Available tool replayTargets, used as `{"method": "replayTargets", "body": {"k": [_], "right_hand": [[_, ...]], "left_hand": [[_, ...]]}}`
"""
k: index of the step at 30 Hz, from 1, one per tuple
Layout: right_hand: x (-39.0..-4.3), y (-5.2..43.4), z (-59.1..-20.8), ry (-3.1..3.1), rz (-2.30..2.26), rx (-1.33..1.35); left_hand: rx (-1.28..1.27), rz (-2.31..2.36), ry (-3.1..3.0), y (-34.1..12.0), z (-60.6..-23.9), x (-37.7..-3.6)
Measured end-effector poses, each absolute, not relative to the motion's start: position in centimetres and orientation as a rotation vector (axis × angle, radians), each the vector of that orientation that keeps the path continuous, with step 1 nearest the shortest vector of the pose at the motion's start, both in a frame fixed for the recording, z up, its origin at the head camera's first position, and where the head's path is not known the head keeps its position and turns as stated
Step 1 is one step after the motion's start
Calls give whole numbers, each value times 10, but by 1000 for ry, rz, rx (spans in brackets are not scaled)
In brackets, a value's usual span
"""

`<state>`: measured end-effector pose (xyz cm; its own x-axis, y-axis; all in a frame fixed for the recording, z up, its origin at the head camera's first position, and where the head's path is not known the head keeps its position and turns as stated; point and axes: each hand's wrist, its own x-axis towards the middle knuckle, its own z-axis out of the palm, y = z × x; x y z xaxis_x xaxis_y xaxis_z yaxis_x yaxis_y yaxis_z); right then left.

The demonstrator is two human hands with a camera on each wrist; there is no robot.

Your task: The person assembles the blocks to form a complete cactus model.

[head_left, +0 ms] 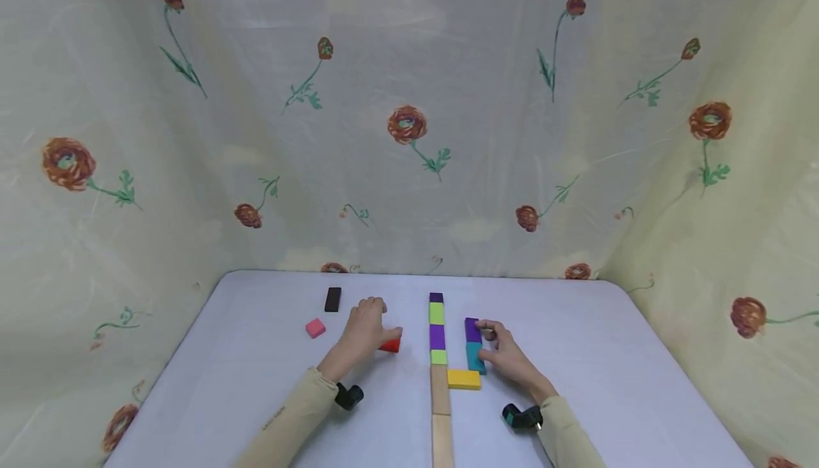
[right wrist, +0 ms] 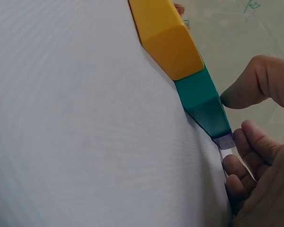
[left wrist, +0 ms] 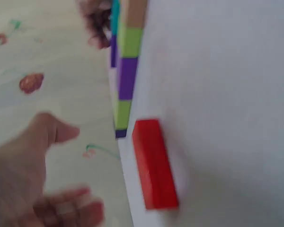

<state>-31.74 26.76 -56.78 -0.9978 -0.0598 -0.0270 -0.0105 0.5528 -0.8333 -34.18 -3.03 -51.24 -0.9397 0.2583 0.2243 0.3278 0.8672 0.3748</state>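
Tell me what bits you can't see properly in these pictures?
- Red block: head view, left hand covers most of it.
- Purple block: right wrist view, only a sliver shows past the teal block.
- Left hand's fingers: left wrist view, blurred.
- Wooden blocks: head view, cut off by the bottom edge.

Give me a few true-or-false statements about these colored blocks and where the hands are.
1. The left hand is at the red block. True.
2. The right hand touches the pink block. False: its fingers are at the purple block; the pink block lies apart, left of the left hand.
3. The yellow block lies beside the long row of blocks. True.
4. The black block sits on top of the row. False: it lies alone on the table.
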Motion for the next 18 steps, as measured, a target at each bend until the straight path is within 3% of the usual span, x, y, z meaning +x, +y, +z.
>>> {"method": "replayTargets", "body": {"k": [4, 10, 18], "right_hand": [[-316, 267, -568, 2716, -1485, -72], [-316, 268, -567, 2709, -1498, -81], [-316, 268, -567, 2699, -1503, -77]], "left_hand": [[-693, -842, -2961, -44, -502, -349], [-903, -758, -3053, -56, -497, -350], [-916, -723, -3083, -58, -508, -350]]}}
